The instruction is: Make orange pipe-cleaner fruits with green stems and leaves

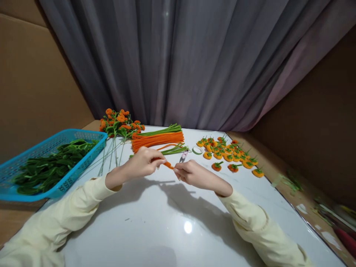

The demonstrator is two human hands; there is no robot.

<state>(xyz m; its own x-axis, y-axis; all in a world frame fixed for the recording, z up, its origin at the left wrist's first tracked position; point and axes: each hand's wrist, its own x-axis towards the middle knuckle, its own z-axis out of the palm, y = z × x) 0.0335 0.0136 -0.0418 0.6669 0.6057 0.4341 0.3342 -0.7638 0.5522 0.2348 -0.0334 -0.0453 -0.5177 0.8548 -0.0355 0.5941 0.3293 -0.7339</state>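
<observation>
Holding a short orange fuzzy piece (168,165) in both hands, apparently raised a little above the white surface (133,230): pinched at one end by the left hand (146,162), at the other by the right hand (191,172). Probably well along but unfinished, judging by the layout. Already shaped, on the right side: a spread of orange and yellow flower heads (228,157) with green tops. Also made up, at the far left: a bunch of stemmed orange flowers (121,118). Still plain and straight, near the centre: a thick bundle of orange strips (155,140) beside green strips (172,128), with small snips (184,155) and a ring of tape (197,154) just beyond the hands. Still loose, in the blue basket (88,161) on the left: a heap of green leaves (55,167). Reaching forward with forearms slanting inward from the lower corners, backs of the hands mostly upward, fingers curled, fingertips near each other but apart. Impossible to tell whether twisting, bending or merely steadying.
</observation>
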